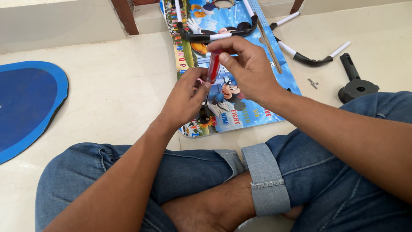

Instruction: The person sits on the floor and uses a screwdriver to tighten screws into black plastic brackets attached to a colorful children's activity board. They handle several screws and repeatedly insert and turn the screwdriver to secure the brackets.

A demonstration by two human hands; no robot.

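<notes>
Gripping a red-handled screwdriver [213, 65] near its top, the right hand [246, 64] holds it upright over a cartoon-printed board [253, 99]. Just below that grip, the left hand [186, 101] pinches the handle's lower end. Loose screws [313, 83] lie well off to the right.

A screwdriver [213, 66] with a translucent red handle stands nearly upright over a colourful children's board [249, 92], its thin dark shaft pointing down at a small black fitting [205, 115] near the board's lower left corner. The handle's top is hidden inside a fist; the tip is hidden behind fingers. The board lies flat on a pale tiled floor, reaching away from the crossed legs towards the top of the view. It is blue, printed with cartoon figures and bordered with letters and number words. A curved black and white tube leg [214, 36] rests across the board's far part.
</notes>
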